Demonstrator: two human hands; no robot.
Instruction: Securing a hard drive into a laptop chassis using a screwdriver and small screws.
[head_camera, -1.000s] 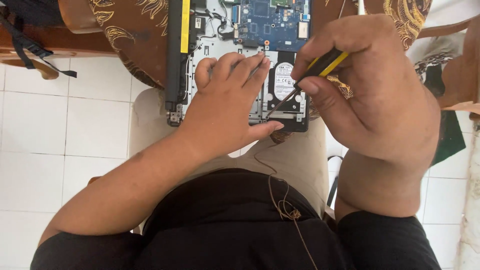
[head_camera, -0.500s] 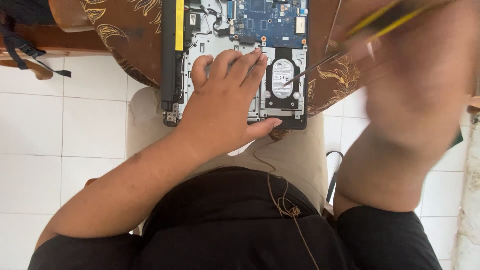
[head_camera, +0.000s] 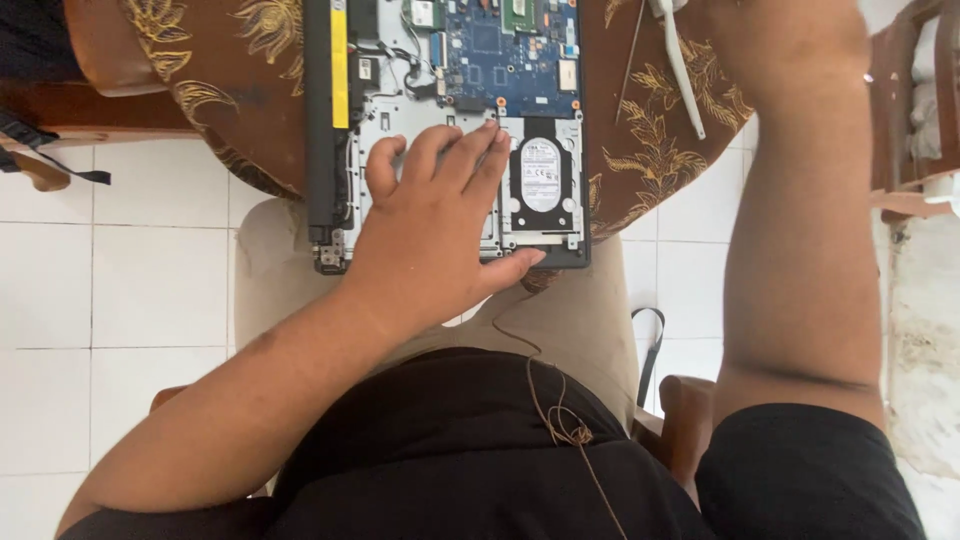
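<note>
An opened laptop (head_camera: 345, 150) lies bottom-up on a brown table with gold leaf patterns (head_camera: 640, 120). Its blue circuit board (head_camera: 510, 50) and a silver hard drive (head_camera: 541, 175) in its bay are exposed. My left hand (head_camera: 435, 225) rests flat on the laptop's base just left of the hard drive, fingers spread, thumb along the near edge. My right forearm (head_camera: 800, 200) reaches up past the top of the picture; the right hand itself is out of view. A long thin white tool (head_camera: 682, 80) lies on the table right of the laptop.
White floor tiles (head_camera: 130, 280) lie below the table's left side. A wooden chair part (head_camera: 910, 110) stands at the far right. A thin brown cord (head_camera: 555, 420) hangs over my black shirt, and a black strap (head_camera: 652, 345) dangles by my right leg.
My right hand, which held a yellow and black screwdriver at the hard drive, has swung up and right out of view. My left hand has stayed flat on the laptop.
</note>
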